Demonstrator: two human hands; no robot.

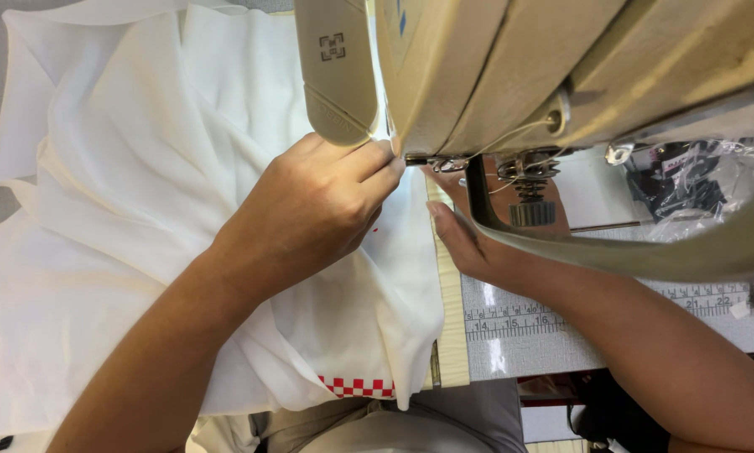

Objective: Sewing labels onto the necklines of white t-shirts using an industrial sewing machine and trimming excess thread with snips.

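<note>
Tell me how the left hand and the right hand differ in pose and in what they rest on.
The left hand lies on the white fabric, fingers curled towards the needle area; the right hand lies flatter, beside the fabric's edge. The left hand shows whole; the right hand is partly hidden behind the sewing machine. Both are bare and near the presser foot.

My left hand (318, 210) presses the white woven cloth (134, 210) beneath the cream metal sewing machine (511, 59); my right hand (478, 239) rests flat beside its presser foot (444, 164).

Bare forearms, no sleeves; grey trousers at lap.
</note>
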